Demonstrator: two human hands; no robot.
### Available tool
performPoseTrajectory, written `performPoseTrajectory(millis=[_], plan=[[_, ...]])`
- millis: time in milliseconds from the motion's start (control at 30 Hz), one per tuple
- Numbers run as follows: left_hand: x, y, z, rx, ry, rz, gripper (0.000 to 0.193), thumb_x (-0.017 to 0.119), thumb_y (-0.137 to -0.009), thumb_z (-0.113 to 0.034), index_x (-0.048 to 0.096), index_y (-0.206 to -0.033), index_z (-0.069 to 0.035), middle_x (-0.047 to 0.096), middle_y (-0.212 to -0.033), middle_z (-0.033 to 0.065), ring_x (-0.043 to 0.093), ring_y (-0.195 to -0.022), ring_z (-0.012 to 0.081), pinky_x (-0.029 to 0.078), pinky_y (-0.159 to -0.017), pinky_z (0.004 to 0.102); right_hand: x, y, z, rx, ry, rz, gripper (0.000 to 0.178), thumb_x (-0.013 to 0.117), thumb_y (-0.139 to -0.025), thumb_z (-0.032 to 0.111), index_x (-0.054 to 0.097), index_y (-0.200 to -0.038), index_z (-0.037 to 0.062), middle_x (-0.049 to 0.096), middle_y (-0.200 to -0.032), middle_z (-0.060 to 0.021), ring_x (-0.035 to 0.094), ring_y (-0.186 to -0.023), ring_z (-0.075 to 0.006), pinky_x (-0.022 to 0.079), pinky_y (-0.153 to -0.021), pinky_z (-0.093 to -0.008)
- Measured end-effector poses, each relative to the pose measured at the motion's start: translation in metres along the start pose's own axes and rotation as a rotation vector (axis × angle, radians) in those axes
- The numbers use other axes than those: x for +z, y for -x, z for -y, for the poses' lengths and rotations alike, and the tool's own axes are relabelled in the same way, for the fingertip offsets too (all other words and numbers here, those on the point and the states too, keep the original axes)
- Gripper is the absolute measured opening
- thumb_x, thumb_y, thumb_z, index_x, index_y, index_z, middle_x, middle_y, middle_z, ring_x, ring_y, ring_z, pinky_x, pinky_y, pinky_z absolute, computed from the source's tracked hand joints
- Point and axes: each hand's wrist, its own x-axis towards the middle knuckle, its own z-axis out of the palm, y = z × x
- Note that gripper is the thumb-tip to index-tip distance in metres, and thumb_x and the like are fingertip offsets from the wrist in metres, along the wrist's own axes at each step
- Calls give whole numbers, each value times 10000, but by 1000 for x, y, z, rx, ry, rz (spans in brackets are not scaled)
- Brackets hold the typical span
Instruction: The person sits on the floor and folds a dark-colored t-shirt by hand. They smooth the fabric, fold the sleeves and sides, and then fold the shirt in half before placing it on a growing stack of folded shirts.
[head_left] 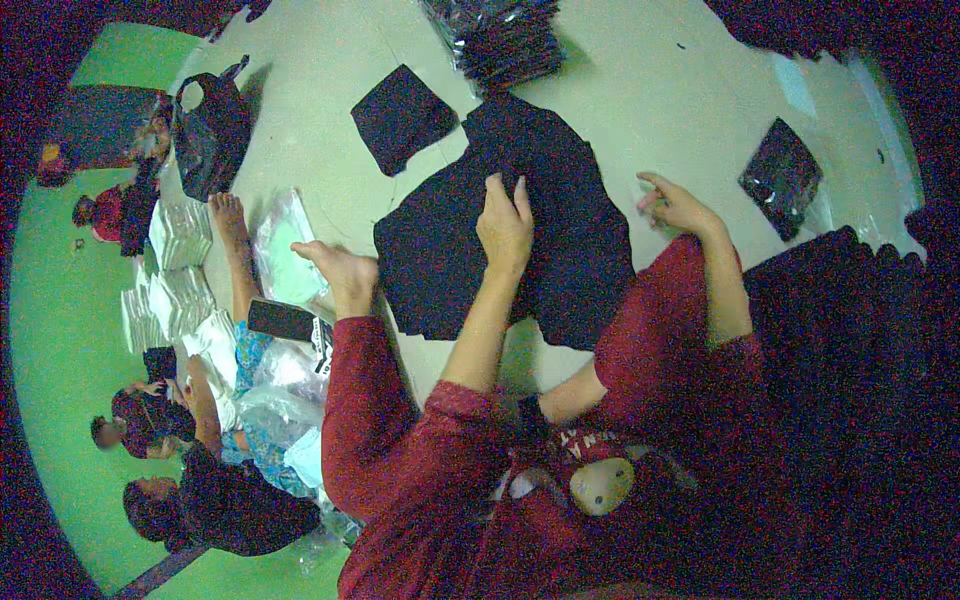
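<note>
A black cloth garment (560, 250) lies spread on the pale floor in front of me, between my bent legs. My left hand (505, 225) rests over its middle, thumb and fingers pointing away from me with a gap between them. My right hand (680, 205) is off the garment, raised by my right knee. Its index finger is stretched out, the others are loosely bent, and nothing shows in it. A folded black cloth piece (403, 120) lies beyond the garment to the left. The far edge of the garment reaches a stack of black plastic-wrapped packs (505, 45).
A single wrapped black pack (783, 180) lies at right. On the left are a clear plastic bag (288, 250), a dark phone (280, 320), white folded stacks (182, 270) and a black bag (212, 140). Several people sit along the left; the nearest person (240, 500) is close beside me.
</note>
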Motion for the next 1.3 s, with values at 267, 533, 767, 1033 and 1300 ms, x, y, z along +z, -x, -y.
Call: performPoseTrajectory(millis=[267, 533, 767, 1033, 1300], plan=[[-126, -200, 2, 513, 14, 281, 283, 540, -846, -296, 533, -935, -27, 607, -802, 138, 602, -759, 261, 453, -654, 327, 10, 1, 15, -184, 226, 68, 607, 494, -736, -41, 313, -1299, 98, 578, -923, -97, 567, -701, -178, 480, -622, -299], [-57, -318, 152, 234, -569, 176, 589, 467, -802, -551, 487, -1153, -78, 520, -1115, 226, 514, -1014, 374, 411, -854, 417, 20, 3, 31, -118, 214, 144, 589, 490, -752, -24, 318, -1298, 112, 573, -964, -112, 572, -865, -258, 457, -769, -338], [38, -219, 169, 219, -595, 60, 692, 354, -787, -644, 327, -1320, -202, 224, -1391, 168, 214, -1276, 356, 176, -947, 633, 23, -1, 23, -92, 300, 214, 614, 506, -743, -8, 303, -1307, 127, 570, -982, -122, 565, -916, -279, 448, -794, -354], [-5, -184, 108, 295, -145, 68, 647, 412, -810, -554, 430, -1228, -61, 397, -1278, 189, 376, -1173, 350, 257, -957, 534, 21, 11, 37, -176, 315, 151, 616, 509, -741, -5, 303, -1308, 119, 574, -968, -133, 570, -875, -270, 450, -778, -346], [-34, 89, 25, 776, 66, 491, 263, 624, -731, -246, 570, -899, -51, 542, -974, 135, 502, -938, 312, 403, -809, 431, 21, 9, 23, -258, 375, 69, 599, 472, -737, -5, 315, -1303, 111, 608, -938, -112, 593, -749, -214, 479, -679, -321]])
